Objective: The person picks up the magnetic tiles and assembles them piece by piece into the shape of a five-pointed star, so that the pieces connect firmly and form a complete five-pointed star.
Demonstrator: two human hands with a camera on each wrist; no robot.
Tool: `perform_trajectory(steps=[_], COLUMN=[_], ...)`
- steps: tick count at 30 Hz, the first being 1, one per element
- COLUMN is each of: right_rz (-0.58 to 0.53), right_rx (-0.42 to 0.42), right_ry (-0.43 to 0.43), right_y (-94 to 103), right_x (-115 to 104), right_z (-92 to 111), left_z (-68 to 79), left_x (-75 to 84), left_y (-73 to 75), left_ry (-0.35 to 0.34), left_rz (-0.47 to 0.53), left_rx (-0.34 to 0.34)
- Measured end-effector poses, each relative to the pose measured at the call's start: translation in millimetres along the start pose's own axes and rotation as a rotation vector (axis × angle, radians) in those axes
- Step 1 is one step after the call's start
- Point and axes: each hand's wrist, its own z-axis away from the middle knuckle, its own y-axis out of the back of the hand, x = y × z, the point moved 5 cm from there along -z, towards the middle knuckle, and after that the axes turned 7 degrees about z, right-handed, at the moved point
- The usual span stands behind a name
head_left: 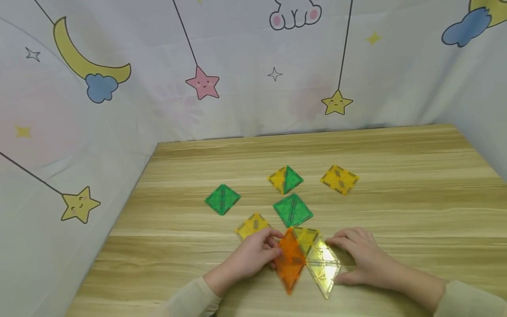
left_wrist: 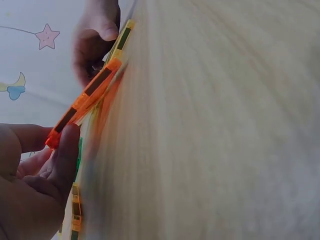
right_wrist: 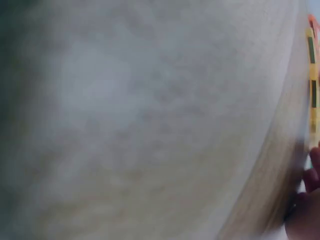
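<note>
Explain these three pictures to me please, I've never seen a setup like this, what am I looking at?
There's no machine here, just a person's two bare hands. The widest picture comes from a camera worn on the head. The other two come from cameras worn on the wrists; the right one is mostly blur.

On the table lie flat, see-through green tiles and yellow tiles, some set together as diamonds. The left hand pinches an orange diamond, which the left wrist camera shows tilted. The right hand holds a pale yellow diamond by its outer edges.
</note>
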Motion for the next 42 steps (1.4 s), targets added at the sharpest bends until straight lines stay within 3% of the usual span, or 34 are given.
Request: perform_trajectory(steps=[5, 14, 21, 26, 32, 35, 42], right_rz=[-0.111, -0.354, -0.624, -0.778, -1.094, -1.179, -1.255], right_rx=[-0.067, -0.251, -0.278, -0.263, -0.197, -0.131, 0.052], right_ry=[-0.068, -0.316, -0.472, -0.553, -0.724, -0.731, -0.699], right_y=[1.0, -1.2, -0.1, -0.9, -8.0, -8.9, -13.9], right_x=[1, 5, 9, 11, 8, 6, 1], right_z=[-5, -13, -18, -20, -19, -19, -23], left_z=[0.2, 0.4, 0.6, 0.0, -1.9, -2.7, -4.1], left_x=[-2.9, -6.6, -7.8, -8.6, -14.0, -15.1, -15.9], left_y=[-0.6, -1.4, -3.8, -6.4, -9.9, -11.1, -13.0], left_ry=[0.010, -0.007, -0.029, -0.042, -0.053, -0.057, -0.046], left_rz=[0.109, 0.195, 0.269, 0.359, 0.446, 0.463, 0.483], left_rx=[-0.005, 0.008, 0.029, 0.025, 0.019, 0.021, 0.076])
